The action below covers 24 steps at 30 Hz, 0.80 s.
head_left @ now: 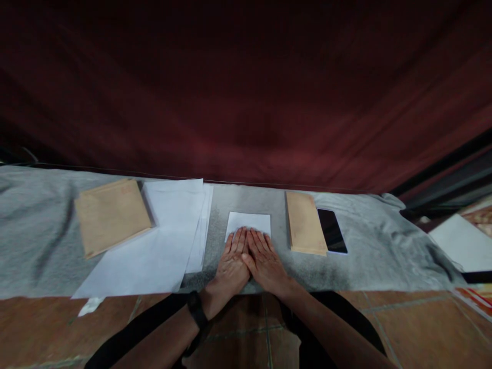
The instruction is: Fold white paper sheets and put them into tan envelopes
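A small white rectangle of paper, seemingly folded (249, 220), lies flat on the grey cloth in front of me. Both of my hands press down on its near edge, side by side. My left hand (232, 259) rests palm down with fingers stretched forward. Beside it, my right hand (265, 259) also lies flat, its thumb crossing over the left one. The paper's near part is hidden under the fingers. To the right is a stack of brown envelopes (306, 223). Large white paper sheets (172, 220) spread out on the left.
Another stack of brown envelopes (113, 218) sits partly on the sheets. A dark phone (332, 230) lies beside the right envelopes. The grey cloth (372, 246) ends at a dark red curtain (246, 118) behind. A white scrap (91, 306) lies on the tiled floor (415, 323).
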{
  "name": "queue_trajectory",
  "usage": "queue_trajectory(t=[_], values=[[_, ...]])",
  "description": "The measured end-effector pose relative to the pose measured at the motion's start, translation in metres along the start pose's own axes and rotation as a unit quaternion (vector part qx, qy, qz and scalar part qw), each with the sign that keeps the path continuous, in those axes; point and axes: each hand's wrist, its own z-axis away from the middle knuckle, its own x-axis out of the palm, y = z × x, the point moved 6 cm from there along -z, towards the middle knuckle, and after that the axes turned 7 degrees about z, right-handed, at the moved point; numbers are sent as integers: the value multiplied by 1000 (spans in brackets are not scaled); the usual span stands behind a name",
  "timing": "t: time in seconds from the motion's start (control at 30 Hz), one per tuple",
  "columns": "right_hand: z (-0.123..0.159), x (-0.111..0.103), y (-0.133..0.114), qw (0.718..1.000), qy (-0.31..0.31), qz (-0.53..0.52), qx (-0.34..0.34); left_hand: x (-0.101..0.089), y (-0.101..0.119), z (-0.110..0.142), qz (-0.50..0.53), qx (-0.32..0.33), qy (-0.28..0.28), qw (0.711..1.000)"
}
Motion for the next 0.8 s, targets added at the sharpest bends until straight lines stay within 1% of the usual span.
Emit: queue_trajectory(t=[0.17, 0.27, 0.37, 0.47, 0.63, 0.73, 0.8], values=[[5, 5, 4, 1000, -12, 11, 12, 2, 0, 3, -19, 6, 1, 1000], [7, 7, 7, 1000, -8, 22, 13, 3, -3, 4, -18, -15, 2, 1000], [11, 9, 10, 999, 11, 40, 13, 1, -8, 5, -7, -47, -2, 999], [15, 10, 14, 998, 31, 58, 22, -4, -12, 5, 10, -62, 5, 998], [21, 5, 22, 993, 69, 80, 52, -12, -20, 6, 22, -92, 35, 995], [24, 2, 25, 989, 90, 91, 71, -13, -25, 8, 23, -110, 36, 993], [25, 2, 26, 988, 93, 96, 81, -14, -28, 8, 23, -123, 34, 992]])
